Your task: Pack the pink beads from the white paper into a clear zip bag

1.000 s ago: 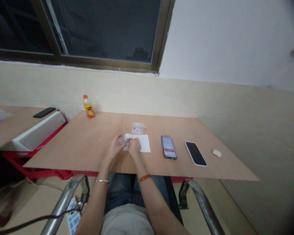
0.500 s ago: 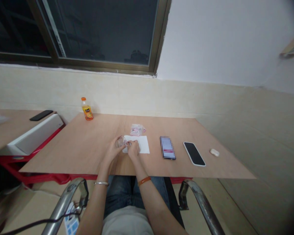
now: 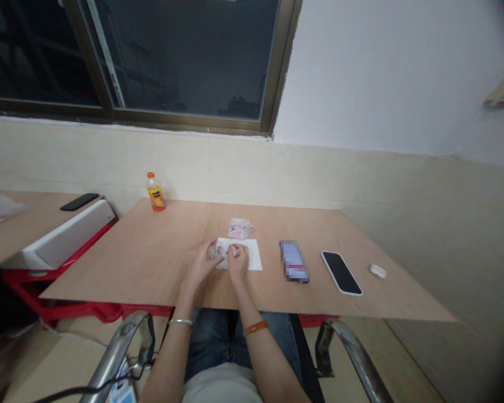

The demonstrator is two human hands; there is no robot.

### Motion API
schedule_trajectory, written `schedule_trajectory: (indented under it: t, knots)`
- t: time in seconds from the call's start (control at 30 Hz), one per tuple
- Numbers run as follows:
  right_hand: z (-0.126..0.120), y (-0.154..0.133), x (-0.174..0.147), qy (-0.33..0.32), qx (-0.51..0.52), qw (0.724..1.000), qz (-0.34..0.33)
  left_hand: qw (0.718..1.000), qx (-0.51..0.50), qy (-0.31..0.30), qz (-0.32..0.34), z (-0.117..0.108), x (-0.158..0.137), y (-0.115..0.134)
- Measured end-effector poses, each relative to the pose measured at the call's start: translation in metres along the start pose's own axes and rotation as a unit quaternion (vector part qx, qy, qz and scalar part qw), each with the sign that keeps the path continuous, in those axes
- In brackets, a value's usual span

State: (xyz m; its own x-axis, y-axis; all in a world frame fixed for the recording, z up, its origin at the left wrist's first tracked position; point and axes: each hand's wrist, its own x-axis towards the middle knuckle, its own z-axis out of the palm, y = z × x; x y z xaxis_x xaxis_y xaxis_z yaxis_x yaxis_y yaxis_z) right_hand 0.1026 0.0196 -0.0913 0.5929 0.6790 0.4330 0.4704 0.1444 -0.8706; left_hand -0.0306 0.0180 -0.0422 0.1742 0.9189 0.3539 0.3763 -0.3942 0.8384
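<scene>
My left hand (image 3: 200, 265) is curled around a small clear plastic container (image 3: 214, 251) at the left edge of a white sheet of paper (image 3: 254, 257). Over the middle of that sheet, my right hand (image 3: 238, 263) has its thumb and fingers pinched together. Whatever sits between those fingertips is too small to make out. A narrow gap separates the right fingertips from the container. Just behind the paper lies a clear plastic bag (image 3: 239, 228) with pinkish contents.
To the right on the wooden table (image 3: 121, 268) lie a phone with a lit screen (image 3: 294, 261), a white-edged dark phone (image 3: 341, 272) and a small white case (image 3: 378, 271). An orange drink bottle (image 3: 156, 193) stands at the back left. Metal chair arms (image 3: 348, 352) flank my body.
My right hand has drawn slightly right, away from the container, opening a small gap. My left hand stays around the container. The whole view has shifted a little.
</scene>
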Motion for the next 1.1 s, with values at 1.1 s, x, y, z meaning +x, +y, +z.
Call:
schedule_trajectory:
  t: [1.1]
  knots:
    - [-0.002,0.012,-0.010,-0.145,-0.098,0.981,-0.088,0.973,0.150,0.178,0.007,0.022,0.000,0.008]
